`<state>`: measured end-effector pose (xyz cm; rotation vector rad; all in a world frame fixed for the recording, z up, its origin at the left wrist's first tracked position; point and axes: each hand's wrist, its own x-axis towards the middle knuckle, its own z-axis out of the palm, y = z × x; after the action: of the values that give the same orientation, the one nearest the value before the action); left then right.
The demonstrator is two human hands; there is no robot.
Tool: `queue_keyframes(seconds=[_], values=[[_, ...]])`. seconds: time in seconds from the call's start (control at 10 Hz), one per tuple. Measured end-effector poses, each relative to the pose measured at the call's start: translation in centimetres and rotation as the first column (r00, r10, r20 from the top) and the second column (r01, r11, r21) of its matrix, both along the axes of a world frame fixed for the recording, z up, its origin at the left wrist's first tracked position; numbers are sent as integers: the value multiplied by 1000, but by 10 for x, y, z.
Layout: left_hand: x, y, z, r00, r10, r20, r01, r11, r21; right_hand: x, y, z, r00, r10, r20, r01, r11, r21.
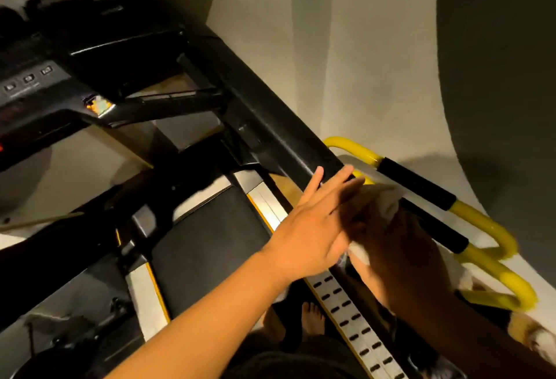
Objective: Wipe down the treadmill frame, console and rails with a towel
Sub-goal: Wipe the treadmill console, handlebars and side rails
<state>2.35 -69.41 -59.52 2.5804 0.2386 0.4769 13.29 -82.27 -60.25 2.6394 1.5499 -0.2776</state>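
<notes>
The black treadmill rail [270, 128] runs diagonally from the console [36, 77] at upper left down to the right. My right hand [400, 258], dark in shadow, grips a white towel [383, 202] pressed on the rail's lower part, near the yellow handle [487, 231] with black grips. My left hand [313, 222] reaches across with fingers spread flat, its fingertips touching the rail just above the towel. The black belt [210, 246] lies below, flanked by silver side strips.
A pale wall [376, 62] stands close behind the right rail. The perforated silver foot strip [355, 318] runs along the belt's right edge. My bare feet [313, 318] stand on the belt. A second black rail [60, 258] crosses at lower left.
</notes>
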Motion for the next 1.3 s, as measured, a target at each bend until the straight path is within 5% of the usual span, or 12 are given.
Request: queue_keyframes(seconds=[0.1,0.3,0.4,0.5,0.6,0.7,0.8,0.9,1.0,1.1,1.2,1.3], values=[[-21,39,-5,958,263,111,-249,960,-127,-12,61,25,993,39,110,-42,999,22],[-14,61,11,729,635,254,-568,769,-292,-19,160,44,989,109,101,-111,994,16],[-13,70,4,738,638,221,-569,764,-304,-18,198,50,993,79,86,-82,996,25],[-11,101,11,783,608,131,-470,716,-516,-19,253,54,970,162,180,-143,983,-111],[-4,131,18,717,688,113,-440,572,-692,-25,294,58,967,198,162,-179,976,-122],[-11,160,31,669,741,53,-491,494,-717,-28,324,58,993,111,-28,-105,980,170],[-13,167,17,702,704,103,-487,581,-652,-22,326,63,965,133,-226,-83,972,219],[4,133,-9,664,739,116,-476,536,-697,-16,259,74,767,381,-516,-145,886,440],[3,97,-31,664,746,43,-496,483,-722,-22,213,71,807,427,-409,-258,876,407],[7,46,-52,654,756,5,-419,368,-830,1,158,72,773,595,-221,-501,785,364],[16,47,-41,605,794,-56,-388,233,-892,16,174,64,790,561,-248,-460,809,366],[38,102,-19,542,801,-254,-411,-10,-911,13,207,42,835,412,-365,-278,888,367]])
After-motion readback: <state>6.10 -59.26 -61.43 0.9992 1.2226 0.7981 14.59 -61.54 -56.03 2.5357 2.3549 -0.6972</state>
